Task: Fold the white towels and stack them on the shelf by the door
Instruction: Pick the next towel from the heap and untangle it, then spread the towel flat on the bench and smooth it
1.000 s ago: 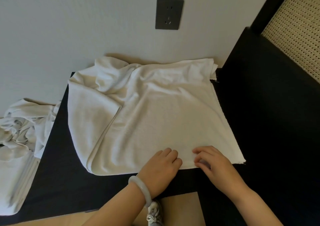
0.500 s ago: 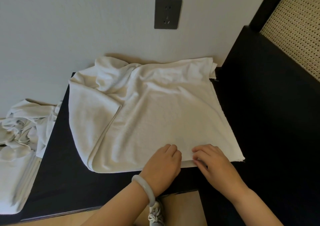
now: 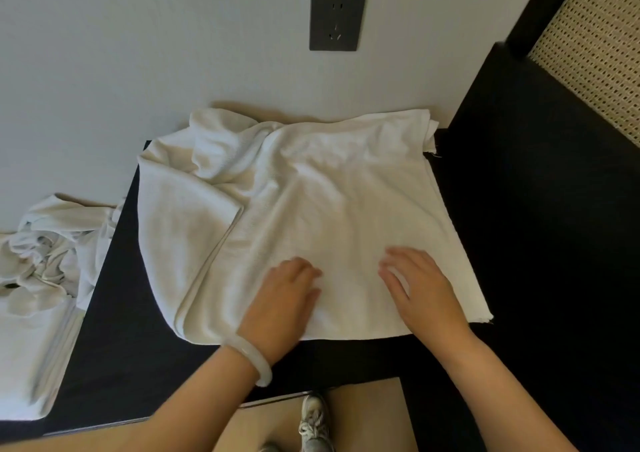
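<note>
A white towel lies spread over a black table, with its left part folded over and its far edge bunched against the wall. Both my hands rest palm down on its near half. My left hand, with a pale bangle on the wrist, lies near the towel's front edge, fingers slightly bent. My right hand lies flat to its right, fingers spread. Neither hand grips the cloth.
A heap of crumpled white towels sits at the left, beside a flatter white stack below it. A dark socket plate is on the wall. Black furniture with a woven panel stands at the right. A shoe shows on the floor.
Both hands have slid away from the towel's front edge, further onto the cloth, and have moved apart. The towel's near half looks flatter.
</note>
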Demonstrator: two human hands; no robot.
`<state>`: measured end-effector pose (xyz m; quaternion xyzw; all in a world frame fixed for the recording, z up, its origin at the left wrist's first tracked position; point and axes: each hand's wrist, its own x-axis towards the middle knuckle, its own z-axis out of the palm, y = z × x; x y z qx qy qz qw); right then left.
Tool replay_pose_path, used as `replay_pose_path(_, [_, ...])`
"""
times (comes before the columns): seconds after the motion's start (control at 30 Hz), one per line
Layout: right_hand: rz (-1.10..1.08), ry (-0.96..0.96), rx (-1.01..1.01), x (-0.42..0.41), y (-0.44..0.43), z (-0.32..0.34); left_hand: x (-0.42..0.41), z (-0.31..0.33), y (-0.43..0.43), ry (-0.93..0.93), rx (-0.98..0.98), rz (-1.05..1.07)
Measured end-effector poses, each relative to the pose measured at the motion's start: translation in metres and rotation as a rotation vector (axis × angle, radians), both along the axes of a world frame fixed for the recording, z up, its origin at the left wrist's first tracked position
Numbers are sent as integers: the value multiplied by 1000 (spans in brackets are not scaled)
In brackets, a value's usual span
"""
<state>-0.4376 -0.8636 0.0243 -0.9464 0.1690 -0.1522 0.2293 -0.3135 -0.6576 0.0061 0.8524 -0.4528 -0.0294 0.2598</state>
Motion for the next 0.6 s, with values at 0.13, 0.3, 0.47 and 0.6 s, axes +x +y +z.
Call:
replay_pose_path(0.13, [-30,340,-128,38,0,-21,36,-4,23,-102,249,263])
replay_pose_path(0.3, [-84,396,-168,15,-25,-38,40,-13,40,-79,448,307])
replay_pose_path(0.47, [-169,456,-194,-42,-82,-33,11,-15,29,-222,453,203])
replay_pose_path(0.6, [-333,370,-261,-22,-74,-20,-10,-10,26,-177,359,269])
